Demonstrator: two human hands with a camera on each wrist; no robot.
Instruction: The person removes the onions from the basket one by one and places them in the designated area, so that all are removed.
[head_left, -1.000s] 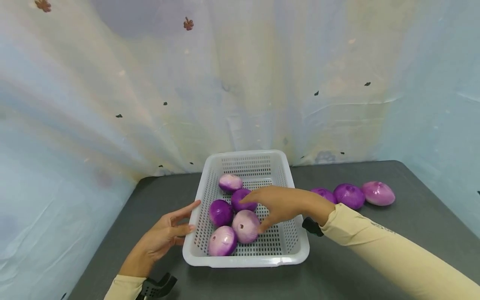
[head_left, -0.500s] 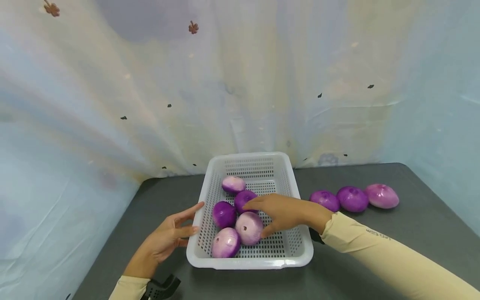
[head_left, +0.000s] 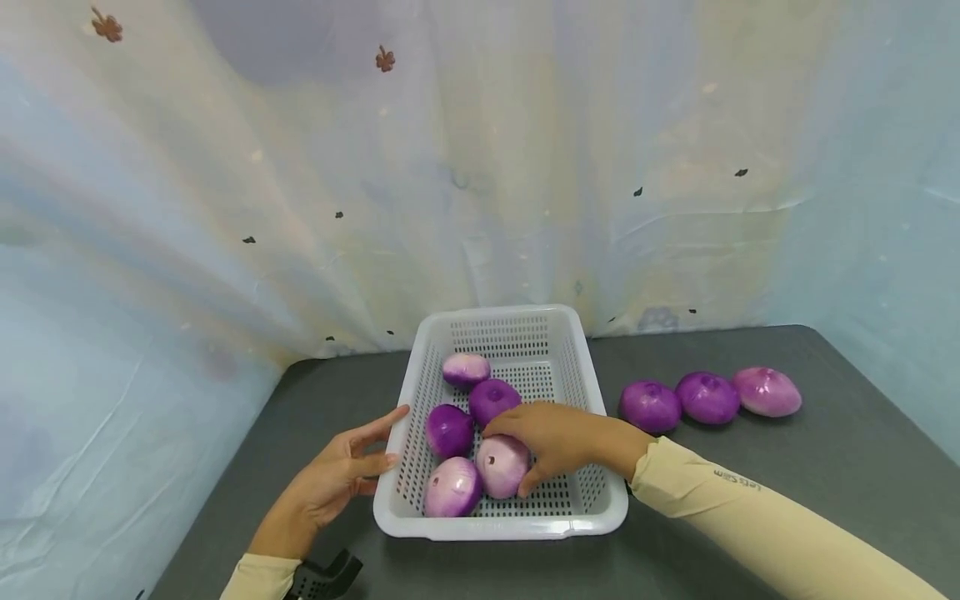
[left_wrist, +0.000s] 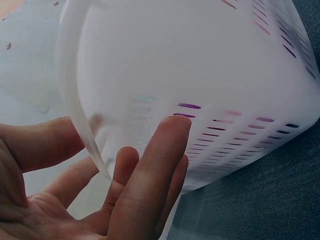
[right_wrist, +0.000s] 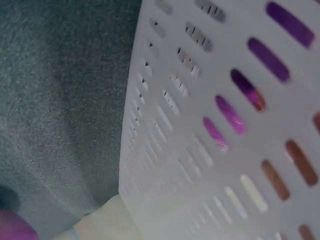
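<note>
A white perforated plastic basket (head_left: 498,527) stands on the dark table with several purple onions in it. My left hand (head_left: 337,471) holds the basket's left rim; in the left wrist view its thumb lies behind the rim and its fingers (left_wrist: 150,175) are against the outer wall. My right hand (head_left: 555,437) reaches over the right side into the basket. Its thumb and fingers are round a pale purple onion (head_left: 501,467). Close to that one lie a two-tone onion (head_left: 452,487), two dark purple onions (head_left: 448,431) and a pale-topped onion (head_left: 465,369).
Three more onions (head_left: 707,397) lie in a row on the table (head_left: 720,517), right of the basket. A patterned curtain (head_left: 480,167) hangs behind the table. In the right wrist view the basket's slotted wall (right_wrist: 200,165) fills the right side.
My right hand has moved down and nearer over the pale purple onion, closing round it; that onion has shifted slightly. My left hand stays at the rim.
</note>
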